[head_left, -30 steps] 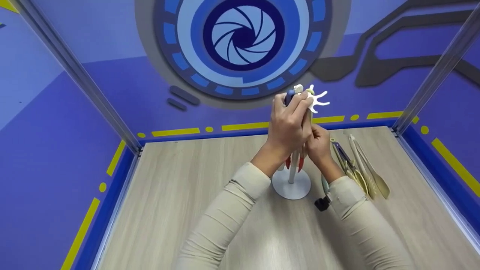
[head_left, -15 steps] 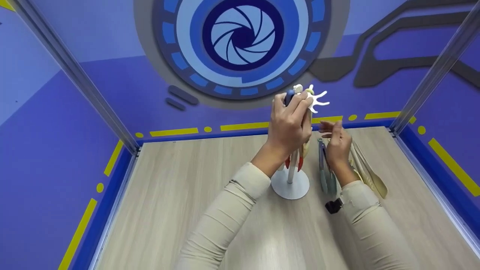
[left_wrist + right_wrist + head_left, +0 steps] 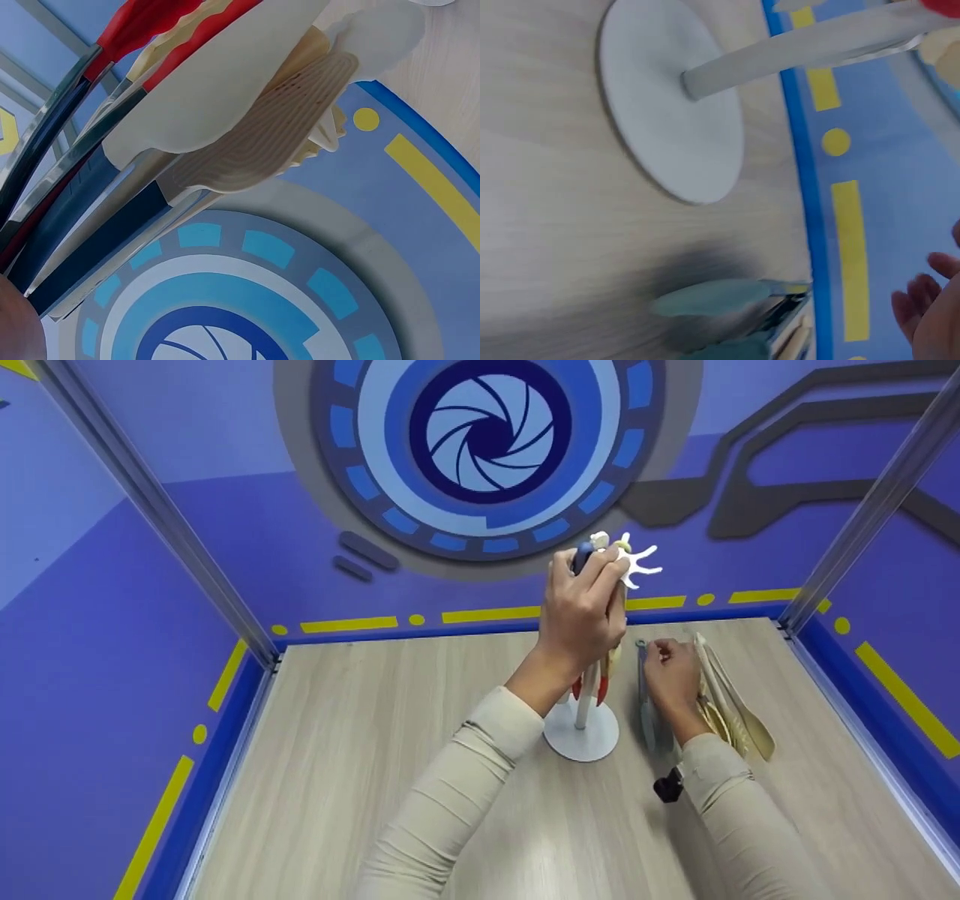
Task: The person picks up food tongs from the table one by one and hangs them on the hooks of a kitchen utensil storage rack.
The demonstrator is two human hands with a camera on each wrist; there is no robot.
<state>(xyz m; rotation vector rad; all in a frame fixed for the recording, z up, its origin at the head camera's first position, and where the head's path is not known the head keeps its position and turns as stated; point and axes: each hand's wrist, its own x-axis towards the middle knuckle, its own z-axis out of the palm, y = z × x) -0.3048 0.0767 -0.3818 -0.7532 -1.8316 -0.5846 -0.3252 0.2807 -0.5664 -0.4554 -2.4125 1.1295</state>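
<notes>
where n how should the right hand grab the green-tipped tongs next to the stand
Probably by the slim handle end, pinched from above across both arms: the tongs lie on the table, handles toward the back wall, broader green tips toward the near side, and the right hand is close to that end.

Matt stand (image 3: pixel 594 744), wood-grained table (image 3: pixel 375 750); cloth sleeves (image 3: pixel 448 791)
</notes>
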